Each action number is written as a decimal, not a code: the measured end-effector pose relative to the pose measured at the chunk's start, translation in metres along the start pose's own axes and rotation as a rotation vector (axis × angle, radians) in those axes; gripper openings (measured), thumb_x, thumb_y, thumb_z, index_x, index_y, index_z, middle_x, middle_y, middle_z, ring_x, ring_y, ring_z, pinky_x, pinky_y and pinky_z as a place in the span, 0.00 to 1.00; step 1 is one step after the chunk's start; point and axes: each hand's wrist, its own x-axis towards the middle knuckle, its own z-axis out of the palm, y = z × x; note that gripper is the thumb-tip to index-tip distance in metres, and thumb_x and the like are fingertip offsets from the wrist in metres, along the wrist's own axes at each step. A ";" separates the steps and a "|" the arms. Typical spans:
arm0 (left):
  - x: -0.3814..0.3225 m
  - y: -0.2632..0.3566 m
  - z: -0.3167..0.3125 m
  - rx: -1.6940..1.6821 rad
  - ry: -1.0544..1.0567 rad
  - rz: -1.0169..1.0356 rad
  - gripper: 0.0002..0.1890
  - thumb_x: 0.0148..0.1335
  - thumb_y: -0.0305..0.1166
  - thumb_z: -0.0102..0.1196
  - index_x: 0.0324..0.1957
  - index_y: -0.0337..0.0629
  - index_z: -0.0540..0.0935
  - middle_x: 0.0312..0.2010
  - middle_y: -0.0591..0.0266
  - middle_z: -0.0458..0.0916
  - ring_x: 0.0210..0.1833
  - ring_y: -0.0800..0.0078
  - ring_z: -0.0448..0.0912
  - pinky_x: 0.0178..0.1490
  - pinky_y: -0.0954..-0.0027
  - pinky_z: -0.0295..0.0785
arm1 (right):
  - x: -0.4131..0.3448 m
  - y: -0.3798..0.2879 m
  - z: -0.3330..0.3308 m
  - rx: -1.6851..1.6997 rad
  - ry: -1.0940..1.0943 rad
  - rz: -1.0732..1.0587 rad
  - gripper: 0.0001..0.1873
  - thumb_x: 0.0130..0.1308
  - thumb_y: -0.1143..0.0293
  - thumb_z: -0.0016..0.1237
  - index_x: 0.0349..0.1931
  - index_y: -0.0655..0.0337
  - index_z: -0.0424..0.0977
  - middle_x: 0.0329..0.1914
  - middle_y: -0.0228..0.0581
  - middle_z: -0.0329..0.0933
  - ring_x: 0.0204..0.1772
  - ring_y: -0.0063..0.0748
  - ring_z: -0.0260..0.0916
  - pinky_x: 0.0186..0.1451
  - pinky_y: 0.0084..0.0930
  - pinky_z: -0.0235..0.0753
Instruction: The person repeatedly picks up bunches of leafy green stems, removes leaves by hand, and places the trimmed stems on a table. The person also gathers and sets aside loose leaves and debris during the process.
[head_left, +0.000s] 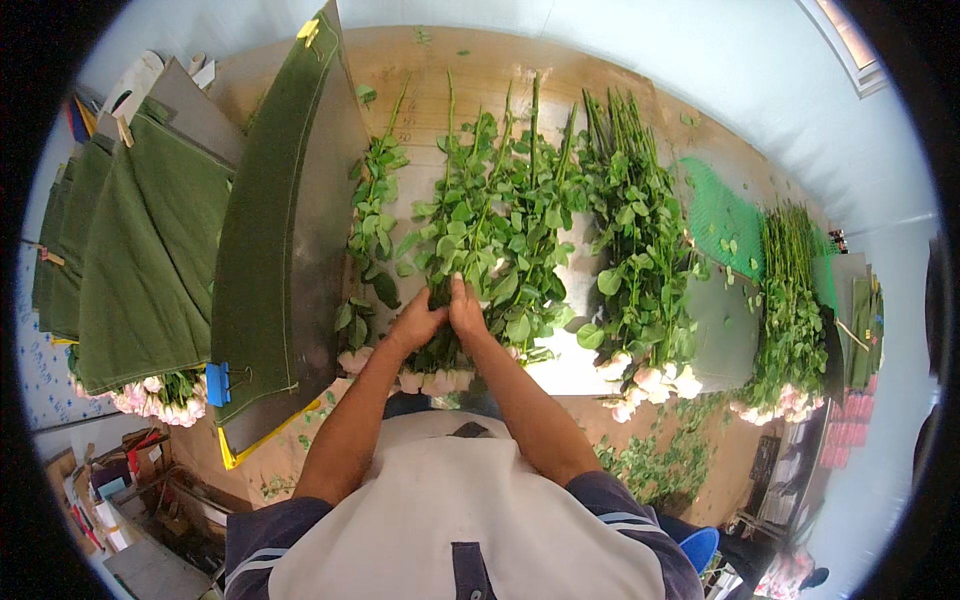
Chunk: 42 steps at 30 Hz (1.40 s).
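Observation:
Pale pink roses lie on the metal worktop before me, their heads towards my body and their leafy stems pointing away. My left hand and my right hand close in from both sides on the stems just above these heads. Leaves hide several of my fingers. More leafy rose stems lie beside my right hand. A sparser rose stem rests apart on the left. Further right is a thicker rose bunch with its heads over the worktop's near edge.
An upright panel covered in green cloth borders the left, with a blue binder clip at its lower corner. Green mesh and another rose bundle lie at right. Fallen leaves cover part of the floor.

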 end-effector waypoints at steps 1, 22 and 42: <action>0.002 0.002 0.001 0.006 -0.018 0.016 0.27 0.60 0.39 0.56 0.57 0.32 0.68 0.49 0.41 0.75 0.55 0.50 0.73 0.55 0.57 0.67 | 0.001 -0.002 0.000 0.022 -0.044 0.022 0.45 0.68 0.38 0.24 0.63 0.79 0.54 0.65 0.74 0.55 0.70 0.65 0.51 0.71 0.41 0.50; -0.074 0.080 -0.019 0.471 0.221 0.069 0.22 0.63 0.33 0.49 0.57 0.35 0.69 0.39 0.44 0.78 0.39 0.44 0.77 0.42 0.47 0.72 | -0.016 -0.085 -0.033 0.645 -0.223 0.174 0.29 0.64 0.50 0.48 0.51 0.71 0.69 0.40 0.42 0.77 0.43 0.38 0.74 0.46 0.34 0.72; -0.231 0.072 -0.258 0.372 1.091 0.190 0.15 0.66 0.27 0.48 0.52 0.28 0.73 0.40 0.59 0.79 0.41 0.72 0.74 0.48 0.73 0.69 | -0.158 -0.152 -0.087 0.273 -0.414 -0.461 0.28 0.70 0.63 0.42 0.64 0.68 0.54 0.43 0.49 0.76 0.39 0.32 0.76 0.44 0.27 0.76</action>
